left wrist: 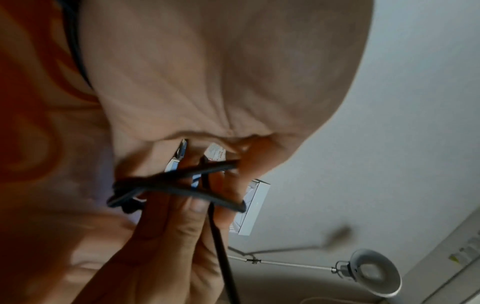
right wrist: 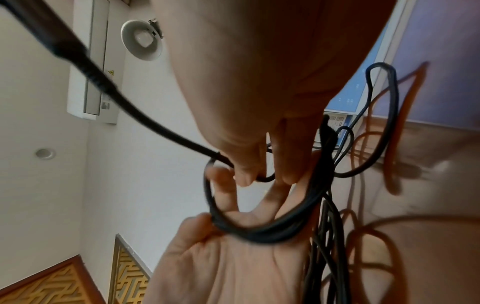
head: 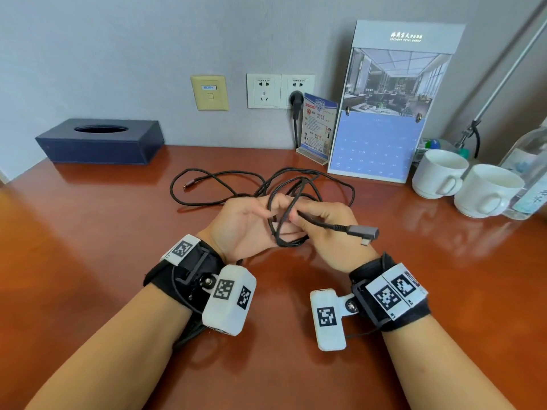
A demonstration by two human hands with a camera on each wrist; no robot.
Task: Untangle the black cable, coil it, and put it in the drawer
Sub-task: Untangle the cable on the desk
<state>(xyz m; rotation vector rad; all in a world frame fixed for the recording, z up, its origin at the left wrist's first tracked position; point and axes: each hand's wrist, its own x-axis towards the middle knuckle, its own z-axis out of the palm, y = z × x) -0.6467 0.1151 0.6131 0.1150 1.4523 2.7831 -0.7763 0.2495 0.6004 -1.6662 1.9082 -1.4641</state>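
Observation:
The black cable (head: 291, 244) lies tangled on the wooden desk (head: 88, 238), with small loops gathered between my hands. My left hand (head: 248, 223) is palm up and grips those loops. In the right wrist view its thumb (right wrist: 192, 226) presses on the bundle (right wrist: 259, 232). My right hand (head: 325, 223) pinches the cable just behind the grey angled connector (head: 362, 231), which sticks out to the right. The other plug (head: 188, 184) rests on the desk at the far left. In the left wrist view the strands (left wrist: 168, 185) cross over the fingers (left wrist: 168, 236). No drawer is in view.
A dark blue tissue box (head: 100, 142) sits at the back left. A calendar stand (head: 381, 113), a small sign card (head: 318, 128), two white mugs (head: 438, 173) (head: 485, 190) and a water bottle (head: 529, 161) line the back right. A plug (head: 296, 100) sits in the wall socket.

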